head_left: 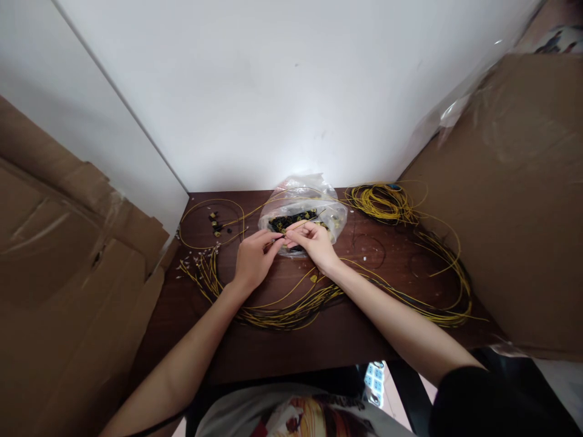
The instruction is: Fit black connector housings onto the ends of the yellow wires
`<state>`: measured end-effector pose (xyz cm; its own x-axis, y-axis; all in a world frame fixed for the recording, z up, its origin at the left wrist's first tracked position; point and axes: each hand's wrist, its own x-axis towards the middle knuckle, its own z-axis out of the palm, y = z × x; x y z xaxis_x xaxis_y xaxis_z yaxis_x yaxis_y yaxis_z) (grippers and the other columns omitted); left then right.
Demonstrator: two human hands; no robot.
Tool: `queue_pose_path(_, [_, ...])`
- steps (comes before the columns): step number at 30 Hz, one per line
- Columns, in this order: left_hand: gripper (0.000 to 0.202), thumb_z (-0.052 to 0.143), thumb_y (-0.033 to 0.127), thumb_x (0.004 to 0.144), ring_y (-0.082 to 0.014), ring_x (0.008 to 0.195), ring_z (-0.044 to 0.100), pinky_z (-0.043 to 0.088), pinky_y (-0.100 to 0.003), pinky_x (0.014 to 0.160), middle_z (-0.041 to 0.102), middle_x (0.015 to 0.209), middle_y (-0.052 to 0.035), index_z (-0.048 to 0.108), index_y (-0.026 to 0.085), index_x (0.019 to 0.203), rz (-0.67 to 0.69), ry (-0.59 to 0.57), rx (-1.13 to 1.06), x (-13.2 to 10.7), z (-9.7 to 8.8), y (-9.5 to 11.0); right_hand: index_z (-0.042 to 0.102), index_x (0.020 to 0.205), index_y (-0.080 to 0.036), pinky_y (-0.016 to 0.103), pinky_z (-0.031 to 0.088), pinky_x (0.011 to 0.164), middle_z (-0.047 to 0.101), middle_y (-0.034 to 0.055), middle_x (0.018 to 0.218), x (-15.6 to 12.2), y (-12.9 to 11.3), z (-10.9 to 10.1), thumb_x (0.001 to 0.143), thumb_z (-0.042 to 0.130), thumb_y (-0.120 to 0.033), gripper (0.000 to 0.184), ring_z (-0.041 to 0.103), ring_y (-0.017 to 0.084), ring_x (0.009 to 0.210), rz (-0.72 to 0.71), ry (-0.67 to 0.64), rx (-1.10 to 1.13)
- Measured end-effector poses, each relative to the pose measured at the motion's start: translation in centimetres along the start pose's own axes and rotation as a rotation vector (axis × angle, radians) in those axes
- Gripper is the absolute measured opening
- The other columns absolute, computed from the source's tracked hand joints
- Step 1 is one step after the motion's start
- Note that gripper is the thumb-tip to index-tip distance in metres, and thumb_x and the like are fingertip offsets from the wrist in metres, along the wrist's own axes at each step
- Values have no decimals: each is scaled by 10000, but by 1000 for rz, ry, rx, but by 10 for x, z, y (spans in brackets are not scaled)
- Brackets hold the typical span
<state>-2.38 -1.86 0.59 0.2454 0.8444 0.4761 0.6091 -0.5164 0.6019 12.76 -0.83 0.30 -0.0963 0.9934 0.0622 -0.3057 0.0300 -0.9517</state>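
My left hand (255,260) and my right hand (315,244) meet in front of a clear plastic bag (337,226), both with their fingers closed in a pinch. A thin yellow wire (320,214) sticks up from between my right fingers. At my left fingertips is something small and dark, too small to make out. Inside the open bag lie several small black-and-yellow parts (291,220). Below my hands, a long bundle of yellow and black wires (291,311) curves across the table, passing under my right forearm.
A coil of yellow wire (385,203) lies at the back right of the brown table (282,352). Several loose black-and-yellow parts (215,226) and white scraps (200,256) are at the left. Cardboard (59,267) stands on the left, more cardboard (514,200) on the right, a white wall (282,97) behind.
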Motion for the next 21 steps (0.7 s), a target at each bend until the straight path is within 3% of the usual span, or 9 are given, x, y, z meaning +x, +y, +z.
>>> queue_pose_path(5, [186, 562, 272, 823, -116, 609, 508, 381, -229, 581, 599, 711, -8, 654, 173, 950, -26, 57, -19, -1, 1, 0, 608, 732, -133, 234, 543, 580, 661, 7, 614, 0, 1, 0, 614, 754, -362, 297, 635, 111, 559, 22, -4, 47])
queue_pose_path(21, [131, 547, 222, 827, -103, 598, 488, 388, -236, 599, 587, 759, -15, 658, 162, 861, -1, 74, -34, 1, 0, 2, 542, 748, -157, 277, 567, 574, 666, 9, 635, 1, 3, -1, 622, 746, -403, 343, 651, 137, 563, 13, 1, 94])
